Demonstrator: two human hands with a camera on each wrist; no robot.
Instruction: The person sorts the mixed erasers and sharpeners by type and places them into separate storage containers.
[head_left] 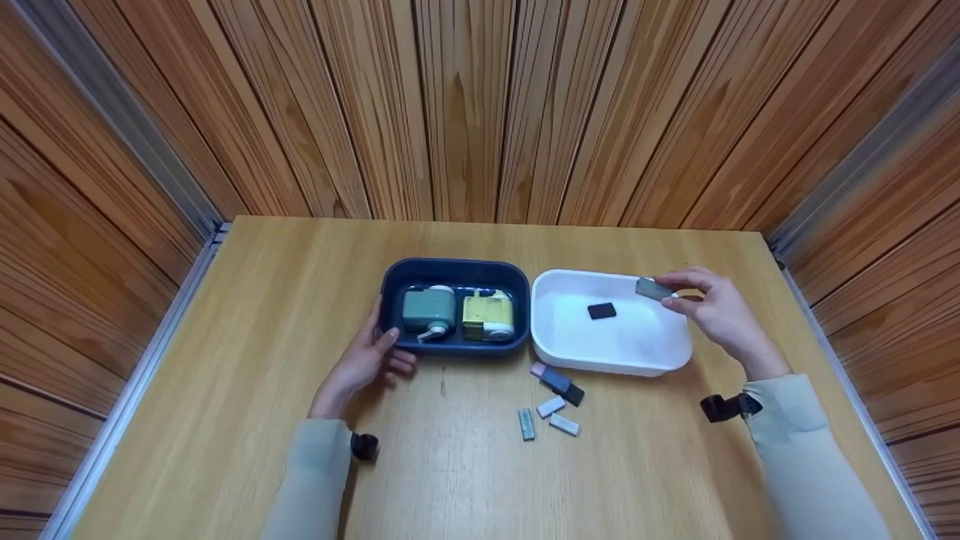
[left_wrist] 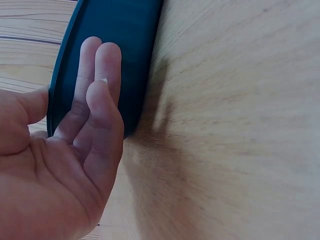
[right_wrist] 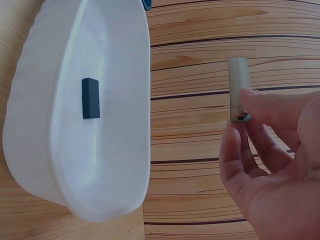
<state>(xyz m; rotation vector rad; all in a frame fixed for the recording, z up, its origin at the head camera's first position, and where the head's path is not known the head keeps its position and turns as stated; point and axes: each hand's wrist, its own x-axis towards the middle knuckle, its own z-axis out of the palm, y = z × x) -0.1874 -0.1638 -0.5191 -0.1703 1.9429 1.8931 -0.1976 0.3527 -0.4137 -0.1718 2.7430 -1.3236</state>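
Observation:
My right hand (head_left: pixel 705 304) pinches a grey-green eraser (head_left: pixel 654 289) between thumb and fingers, above the right end of a white tub (head_left: pixel 611 364). In the right wrist view the eraser (right_wrist: pixel 239 87) points upward, with a dark smudge at its lower end. A black eraser (head_left: pixel 601 310) lies inside the tub. My left hand (head_left: pixel 366 360) holds the near left corner of a navy tub (head_left: pixel 454 350), thumb at the rim and fingers along the outer wall. Inside sit a green crank pencil sharpener (head_left: pixel 428 309) and a yellow one (head_left: pixel 487 315).
Several small erasers lie in front of the tubs: a blue one with a pink end (head_left: pixel 551 376), a black one (head_left: pixel 574 394), a white one (head_left: pixel 550 406), a pale one (head_left: pixel 564 425) and a grey-green one (head_left: pixel 526 424). Wood-patterned panels (head_left: pixel 465 112) enclose the table (head_left: pixel 450 480).

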